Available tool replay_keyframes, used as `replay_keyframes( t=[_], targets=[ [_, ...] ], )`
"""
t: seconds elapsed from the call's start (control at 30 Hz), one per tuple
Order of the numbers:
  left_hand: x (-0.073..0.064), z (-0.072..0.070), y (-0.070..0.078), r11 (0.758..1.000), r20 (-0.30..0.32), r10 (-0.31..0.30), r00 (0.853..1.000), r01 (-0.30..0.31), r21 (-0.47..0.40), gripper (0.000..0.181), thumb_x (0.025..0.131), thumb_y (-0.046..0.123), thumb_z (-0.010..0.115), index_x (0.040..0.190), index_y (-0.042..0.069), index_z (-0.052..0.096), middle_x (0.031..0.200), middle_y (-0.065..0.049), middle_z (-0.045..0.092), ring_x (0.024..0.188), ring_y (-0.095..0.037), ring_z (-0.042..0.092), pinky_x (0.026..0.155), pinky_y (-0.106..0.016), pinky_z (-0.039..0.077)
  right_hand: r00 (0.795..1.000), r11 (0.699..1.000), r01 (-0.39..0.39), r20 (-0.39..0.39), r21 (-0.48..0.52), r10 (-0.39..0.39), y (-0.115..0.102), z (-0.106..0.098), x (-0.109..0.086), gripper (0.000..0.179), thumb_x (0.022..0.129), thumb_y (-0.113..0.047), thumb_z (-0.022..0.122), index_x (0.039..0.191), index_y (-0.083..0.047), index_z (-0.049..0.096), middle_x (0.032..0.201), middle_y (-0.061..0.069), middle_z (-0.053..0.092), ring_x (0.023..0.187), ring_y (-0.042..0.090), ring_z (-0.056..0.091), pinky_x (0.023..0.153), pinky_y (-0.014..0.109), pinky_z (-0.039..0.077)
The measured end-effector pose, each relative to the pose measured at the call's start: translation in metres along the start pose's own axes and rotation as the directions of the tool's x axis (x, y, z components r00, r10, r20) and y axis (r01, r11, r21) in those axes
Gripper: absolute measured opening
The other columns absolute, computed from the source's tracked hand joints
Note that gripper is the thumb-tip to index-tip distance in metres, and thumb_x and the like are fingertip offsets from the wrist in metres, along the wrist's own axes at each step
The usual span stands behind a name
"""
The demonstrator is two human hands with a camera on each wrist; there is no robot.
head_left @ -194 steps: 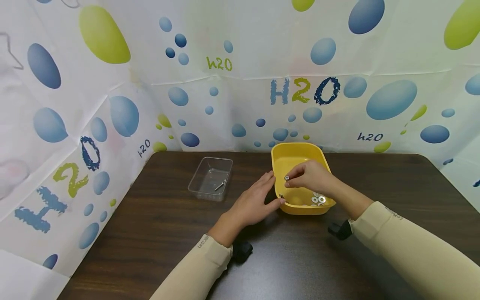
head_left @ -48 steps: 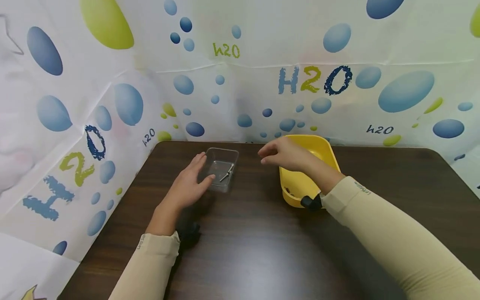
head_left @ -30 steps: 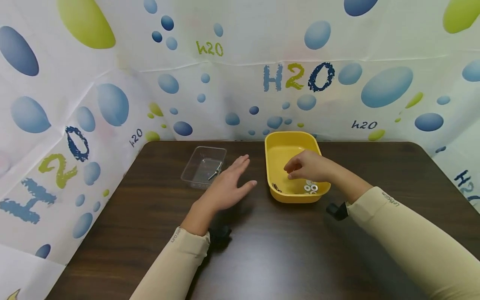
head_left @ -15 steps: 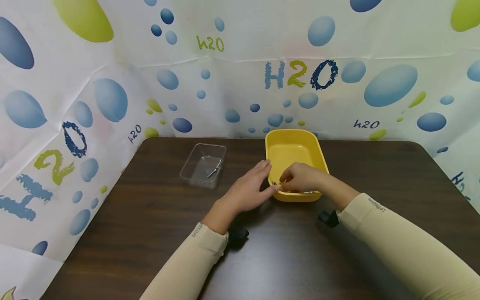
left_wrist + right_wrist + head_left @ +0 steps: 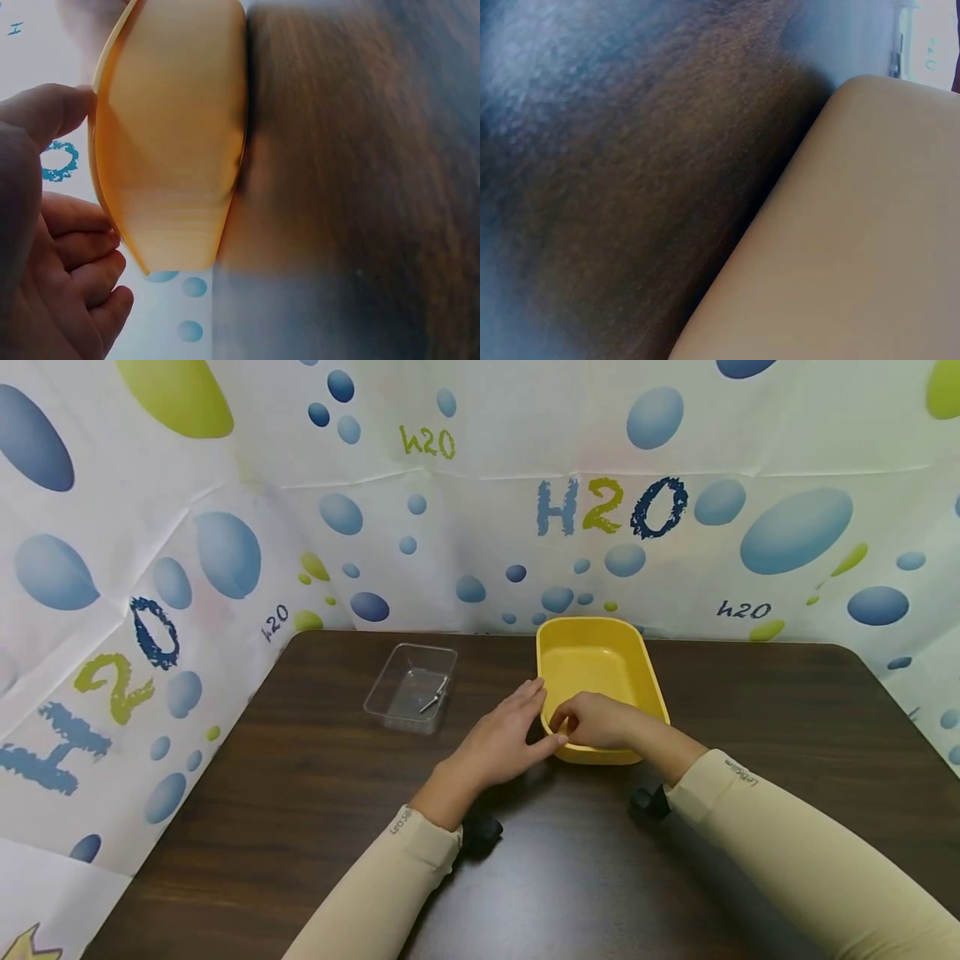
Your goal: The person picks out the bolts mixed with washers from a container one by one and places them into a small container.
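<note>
A yellow plastic tub (image 5: pixel 592 670) stands toward the back of the table. My left hand (image 5: pixel 497 742) rests at its near left rim with the fingers fairly straight. In the left wrist view the thumb touches the rim of the tub (image 5: pixel 169 127) and the other fingertips lie along the edge. My right hand (image 5: pixel 600 722) reaches inside, fingers bent down into the near left corner. Its fingertips are partly hidden behind the rim and the left thumb, so I cannot tell whether they pinch anything. The near part of the tub floor is covered by that hand.
Left of the tub stands a clear plastic container (image 5: pixel 396 720) with a slim metal bolt (image 5: pixel 432 698) inside. Both are on the dark wooden table (image 5: pixel 300 760). A white sheet with a blue and green print (image 5: pixel 480 552) hangs behind the table's back edge.
The left hand has moved right, from beside the clear container to the tub's rim. My right hand has come back from the tub's left side and down into its near left corner.
</note>
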State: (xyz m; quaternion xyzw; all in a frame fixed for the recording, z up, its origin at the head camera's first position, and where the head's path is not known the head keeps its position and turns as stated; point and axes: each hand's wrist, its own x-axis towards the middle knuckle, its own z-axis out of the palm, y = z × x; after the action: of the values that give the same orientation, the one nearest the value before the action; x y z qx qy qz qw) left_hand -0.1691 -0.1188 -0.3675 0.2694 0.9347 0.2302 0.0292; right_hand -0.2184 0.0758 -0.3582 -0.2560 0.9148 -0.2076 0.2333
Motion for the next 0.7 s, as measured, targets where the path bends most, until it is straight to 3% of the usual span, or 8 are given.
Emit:
replay_keyframes(
  t=[0.3, 0.7],
  targets=[
    [0.0008, 0.0021, -0.0006, 1.0, -0.004, -0.012, 1.0, 0.012, -0.009, 0.082, 0.096, 0.057, 0.052, 0.156, 0.008, 0.028, 0.165, -0.004, 0.02, 0.152, -0.016, 0.017, 0.119, -0.043, 0.028, 0.999, 1.0, -0.009, 0.033, 0.027, 0.008, -0.0004, -0.0024, -0.0005, 0.006, 0.089, -0.012, 0.066, 0.09, -0.01, 0.071, 0.076, 0.0, 0.06, 0.071, 0.016, 0.055, 0.067, 0.027, 0.044],
    [0.0015, 0.0006, -0.0013, 1.0, -0.011, -0.016, 1.0, 0.016, -0.011, 0.082, 0.095, 0.058, 0.053, 0.156, 0.009, 0.027, 0.165, -0.004, 0.02, 0.152, -0.017, 0.017, 0.118, -0.042, 0.029, 0.998, 0.998, 0.053, 0.015, 0.017, -0.053, 0.0041, -0.0058, -0.0005, 0.008, 0.09, -0.016, 0.068, 0.081, -0.014, 0.071, 0.071, -0.003, 0.06, 0.068, 0.014, 0.055, 0.067, 0.027, 0.044]
  ],
)
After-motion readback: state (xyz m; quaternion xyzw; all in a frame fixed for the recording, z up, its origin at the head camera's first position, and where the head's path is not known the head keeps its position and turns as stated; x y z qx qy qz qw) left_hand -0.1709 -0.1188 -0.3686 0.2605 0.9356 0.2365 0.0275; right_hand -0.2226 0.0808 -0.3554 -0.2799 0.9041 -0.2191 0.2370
